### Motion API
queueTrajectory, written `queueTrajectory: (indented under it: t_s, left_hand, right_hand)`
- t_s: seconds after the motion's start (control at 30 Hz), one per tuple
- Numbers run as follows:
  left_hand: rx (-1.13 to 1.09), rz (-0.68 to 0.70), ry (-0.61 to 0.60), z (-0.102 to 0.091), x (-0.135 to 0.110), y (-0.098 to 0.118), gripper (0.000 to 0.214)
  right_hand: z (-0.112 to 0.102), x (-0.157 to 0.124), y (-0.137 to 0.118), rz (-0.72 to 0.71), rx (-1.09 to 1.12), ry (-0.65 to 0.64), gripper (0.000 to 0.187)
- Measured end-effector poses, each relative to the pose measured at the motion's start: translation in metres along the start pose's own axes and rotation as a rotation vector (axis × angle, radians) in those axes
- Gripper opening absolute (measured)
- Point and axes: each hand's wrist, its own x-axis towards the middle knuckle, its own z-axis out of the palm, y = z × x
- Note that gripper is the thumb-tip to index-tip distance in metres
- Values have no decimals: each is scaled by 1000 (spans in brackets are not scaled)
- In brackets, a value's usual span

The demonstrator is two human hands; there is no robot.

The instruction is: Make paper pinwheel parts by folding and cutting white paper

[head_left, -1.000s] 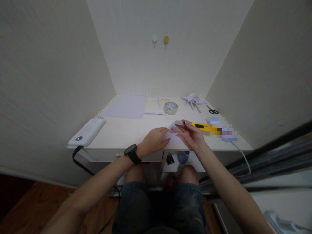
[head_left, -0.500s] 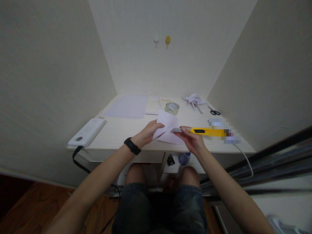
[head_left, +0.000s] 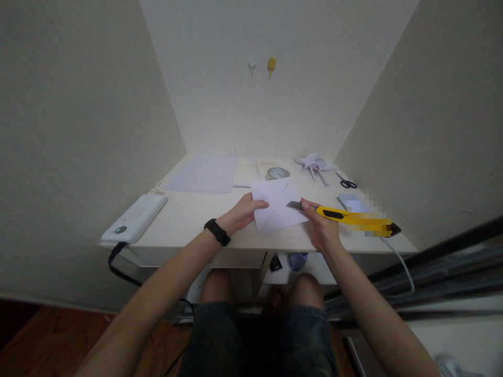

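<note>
A square of white paper with diagonal lines, cut or creased, is held above the front part of the desk. My left hand pinches its left edge, thumb on top. My right hand is closed on a yellow utility knife, gripping it near the blade end. The grey blade points left over the paper's right part. The fingers of that hand are also at the paper's right edge; whether they grip it I cannot tell. Behind the paper a roll of clear tape is partly covered.
White sheets lie at the back left, a white power bank-like device with a black cable at the front left. Paper pinwheel shapes and black scissors are at the back right. Walls enclose the desk; a bottle stands below.
The paper has turned and now lies flatter, its parts closer together. The knife has shifted right with my right hand and tilts more, its handle end lower.
</note>
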Motion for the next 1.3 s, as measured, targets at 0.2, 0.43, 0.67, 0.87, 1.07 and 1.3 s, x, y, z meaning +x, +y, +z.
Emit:
queueTrajectory:
  t_s: [0.2,0.43,0.67,0.87,1.07,1.3]
  left_hand:
    - [-34,36,-51,-3,-2,0,48]
    - [-73,12,-188,0,-6,7,49]
    - [-77,173,127,-2,-5,1,46]
    - [-85,194,254,-3,-3,-1,43]
    - [-184,144,215,0,-5,6,33]
    - [-216,88,137,0,-4,7,36]
  right_hand:
    - [8,0,-5,44,40,-66,30]
    - [11,2,-8,64,26,-123,27]
    - [7,3,-16,-313,-257,-107,26]
    - [33,-25,-22,-535,-661,-205,19]
    - [52,-20,1,-270,-603,-222,35]
    - [48,-20,5,-137,-530,-189,47]
